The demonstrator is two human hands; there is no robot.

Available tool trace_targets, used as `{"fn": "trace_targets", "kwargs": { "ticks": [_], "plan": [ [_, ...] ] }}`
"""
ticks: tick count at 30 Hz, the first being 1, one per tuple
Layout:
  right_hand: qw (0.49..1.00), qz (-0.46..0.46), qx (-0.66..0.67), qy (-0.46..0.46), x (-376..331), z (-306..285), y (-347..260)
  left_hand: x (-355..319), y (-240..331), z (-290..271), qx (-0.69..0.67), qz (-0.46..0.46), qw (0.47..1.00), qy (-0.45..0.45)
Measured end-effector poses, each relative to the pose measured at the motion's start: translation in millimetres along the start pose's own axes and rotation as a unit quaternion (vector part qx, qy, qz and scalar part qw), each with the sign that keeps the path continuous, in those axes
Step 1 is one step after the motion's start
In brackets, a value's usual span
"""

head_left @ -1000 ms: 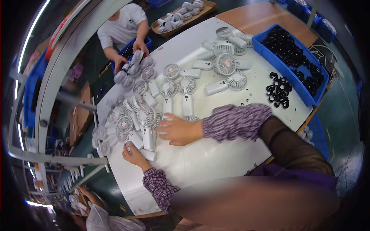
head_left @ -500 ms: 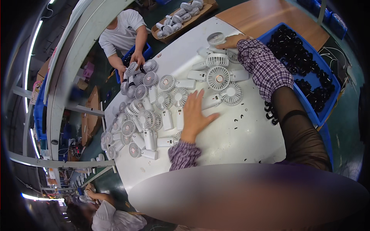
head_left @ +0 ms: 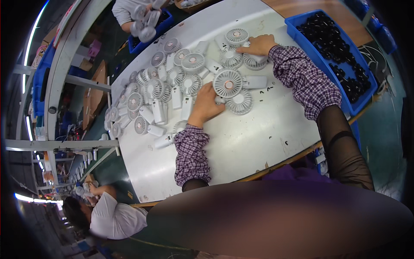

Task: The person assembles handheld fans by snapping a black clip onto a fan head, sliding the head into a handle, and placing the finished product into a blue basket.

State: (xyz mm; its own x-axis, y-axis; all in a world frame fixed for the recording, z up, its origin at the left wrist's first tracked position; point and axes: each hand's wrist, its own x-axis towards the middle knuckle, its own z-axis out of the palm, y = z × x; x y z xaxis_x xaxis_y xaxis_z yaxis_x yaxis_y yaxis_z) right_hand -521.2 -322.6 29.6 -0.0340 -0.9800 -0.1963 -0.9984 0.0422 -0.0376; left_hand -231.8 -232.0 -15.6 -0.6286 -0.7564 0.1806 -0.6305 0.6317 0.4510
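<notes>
Near the table's middle, my left hand [head_left: 207, 105] is closed at the neck of a white handheld fan [head_left: 239, 102], thumb and fingers curled. Beside it, another fan with an orange centre [head_left: 227, 82] overlaps the first and hides part of the grip. At the far side my right hand [head_left: 261, 44] is closed over a white fan [head_left: 255, 61], its fingers bent against the fan's upper part. Close to those fingers lie a round-headed fan [head_left: 236, 37] and a fan standing lower [head_left: 231, 57]. Left of my left hand spreads a heap of fans [head_left: 154, 89].
A blue bin [head_left: 297, 38] of small black parts stands at the right edge of the white table [head_left: 228, 146]. Small black bits [head_left: 270, 88] lie scattered on the tabletop. Across the table a co-worker [head_left: 125, 12] holds fans over another blue bin [head_left: 166, 21]. Another person [head_left: 116, 216] sits lower left.
My left hand, spread flat before, has closed at a fan. My right hand has shifted onto a nearer fan. The co-worker has lifted several fans off the table. The whole view has tilted.
</notes>
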Motion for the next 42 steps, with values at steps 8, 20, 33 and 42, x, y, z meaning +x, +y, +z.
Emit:
{"fn": "trace_targets", "kwargs": {
  "ticks": [8,20,33,42],
  "plan": [
    [0.999,-0.006,0.030,-0.031,-86,-1,-27,-29,44,-7,0.132,-0.104,0.976,-0.135],
    [0.995,-0.009,0.101,-0.001,-189,11,-46,-157,115,13,0.033,-0.178,0.984,-0.002],
    [0.954,0.023,0.169,0.245,-201,80,143,-165,126,38,0.058,-0.287,0.945,0.145],
    [0.922,-0.062,0.192,0.329,-227,111,89,-162,118,39,0.063,-0.315,0.936,0.142]
  ]
}}
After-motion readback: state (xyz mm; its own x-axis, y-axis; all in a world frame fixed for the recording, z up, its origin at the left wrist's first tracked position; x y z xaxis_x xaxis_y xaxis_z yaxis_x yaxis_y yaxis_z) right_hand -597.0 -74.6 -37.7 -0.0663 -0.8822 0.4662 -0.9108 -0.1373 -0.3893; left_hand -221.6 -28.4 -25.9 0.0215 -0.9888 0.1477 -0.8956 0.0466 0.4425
